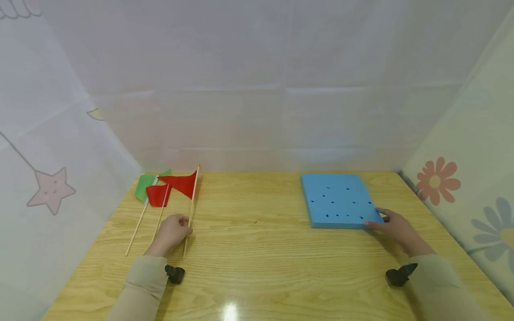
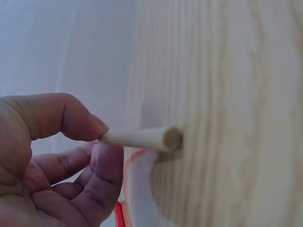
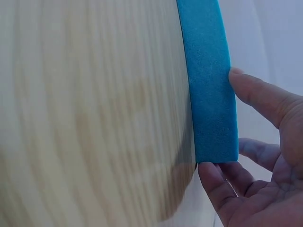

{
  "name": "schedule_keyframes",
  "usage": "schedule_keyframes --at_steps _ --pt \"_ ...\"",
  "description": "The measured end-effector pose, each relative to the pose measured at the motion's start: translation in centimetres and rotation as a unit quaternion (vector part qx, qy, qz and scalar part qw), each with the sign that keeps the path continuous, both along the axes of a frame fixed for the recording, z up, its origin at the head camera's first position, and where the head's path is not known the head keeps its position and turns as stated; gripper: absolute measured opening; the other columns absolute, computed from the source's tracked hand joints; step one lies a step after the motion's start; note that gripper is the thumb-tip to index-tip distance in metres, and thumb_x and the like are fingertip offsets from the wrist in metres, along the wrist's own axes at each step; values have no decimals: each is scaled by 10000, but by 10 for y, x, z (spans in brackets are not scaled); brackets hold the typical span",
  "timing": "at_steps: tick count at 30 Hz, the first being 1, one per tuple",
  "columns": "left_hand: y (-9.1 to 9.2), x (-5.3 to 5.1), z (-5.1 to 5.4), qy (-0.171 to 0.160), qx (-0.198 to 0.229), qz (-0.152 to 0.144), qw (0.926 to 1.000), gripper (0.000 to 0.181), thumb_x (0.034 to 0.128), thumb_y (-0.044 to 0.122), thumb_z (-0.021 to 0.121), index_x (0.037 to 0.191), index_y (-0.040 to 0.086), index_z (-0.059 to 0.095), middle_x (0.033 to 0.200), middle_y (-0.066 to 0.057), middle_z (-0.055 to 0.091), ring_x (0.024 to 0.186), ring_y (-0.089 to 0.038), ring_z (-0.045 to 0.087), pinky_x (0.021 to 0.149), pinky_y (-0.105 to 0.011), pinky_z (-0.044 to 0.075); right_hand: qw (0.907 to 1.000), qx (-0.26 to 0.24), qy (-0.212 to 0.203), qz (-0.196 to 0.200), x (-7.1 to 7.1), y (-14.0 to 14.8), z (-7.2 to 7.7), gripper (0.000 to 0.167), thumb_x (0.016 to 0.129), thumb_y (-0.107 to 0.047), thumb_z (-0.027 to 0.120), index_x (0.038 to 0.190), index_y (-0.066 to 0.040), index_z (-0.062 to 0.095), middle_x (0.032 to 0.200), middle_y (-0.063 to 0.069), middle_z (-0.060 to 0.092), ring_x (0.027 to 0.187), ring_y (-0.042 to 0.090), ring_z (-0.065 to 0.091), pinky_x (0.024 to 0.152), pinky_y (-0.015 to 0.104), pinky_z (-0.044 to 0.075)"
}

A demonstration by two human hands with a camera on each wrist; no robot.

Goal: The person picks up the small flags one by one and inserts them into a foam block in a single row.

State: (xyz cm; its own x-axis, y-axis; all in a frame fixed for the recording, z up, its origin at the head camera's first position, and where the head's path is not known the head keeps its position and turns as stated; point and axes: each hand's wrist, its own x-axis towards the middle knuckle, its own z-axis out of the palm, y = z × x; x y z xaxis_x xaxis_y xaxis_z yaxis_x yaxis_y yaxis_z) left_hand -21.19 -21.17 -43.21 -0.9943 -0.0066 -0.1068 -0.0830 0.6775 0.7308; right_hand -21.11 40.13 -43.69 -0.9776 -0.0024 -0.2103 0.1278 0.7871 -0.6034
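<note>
On the left, a red triangular flag (image 1: 184, 184) on a thin wooden stick leans upward, and my left hand (image 1: 173, 232) pinches its lower part between thumb and fingers. The left wrist view shows the stick's blunt end (image 2: 171, 138) close above the table. On the right lies a thick blue foam board (image 1: 341, 200) with several small holes in its top. My right hand (image 1: 395, 227) holds its front right corner, the thumb on the front edge and fingers along the right side. In the right wrist view, fingertips touch the board's side wall (image 3: 213, 94).
Left of my left hand lie another red flag (image 1: 158, 195) and green flag cloth (image 1: 143, 187) with wooden sticks on the wooden table (image 1: 257, 249). White sheets (image 1: 257, 120) stand behind and at both sides. Each wrist carries a small black camera.
</note>
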Motion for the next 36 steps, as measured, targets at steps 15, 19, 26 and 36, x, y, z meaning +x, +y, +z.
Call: schedule_keyframes --at_steps 15,19,26,36 --pt "2 0 2 523 384 776 9949 419 929 32 601 1312 -137 573 1051 -185 624 902 -295 577 720 -354 492 9996 131 204 133 -7 -40 1 975 978 -438 701 1548 165 188 1333 480 447 1199 591 495 931 643 471" --pt "3 1 5 725 407 923 9923 430 927 31 602 1323 -136 576 1075 -211 636 953 -331 597 756 -384 500 9992 187 272 232 -10 -56 2 943 971 -423 715 1535 168 243 1307 458 480 1172 562 522 914 625 481" --pt "5 1 6 963 548 1130 9874 420 933 23 613 1317 -142 571 1108 -239 628 1008 -367 606 812 -416 511 9988 149 398 238 -14 -86 -2 934 958 -426 730 1529 163 283 1267 420 534 1140 529 564 915 619 489" --pt "6 3 7 1111 786 1436 9802 405 923 3 602 1302 -139 577 1122 -236 613 1024 -361 620 794 -299 505 9980 -25 532 343 -17 -132 -6 915 939 -410 761 1508 165 333 1236 381 595 1127 479 606 929 586 505"
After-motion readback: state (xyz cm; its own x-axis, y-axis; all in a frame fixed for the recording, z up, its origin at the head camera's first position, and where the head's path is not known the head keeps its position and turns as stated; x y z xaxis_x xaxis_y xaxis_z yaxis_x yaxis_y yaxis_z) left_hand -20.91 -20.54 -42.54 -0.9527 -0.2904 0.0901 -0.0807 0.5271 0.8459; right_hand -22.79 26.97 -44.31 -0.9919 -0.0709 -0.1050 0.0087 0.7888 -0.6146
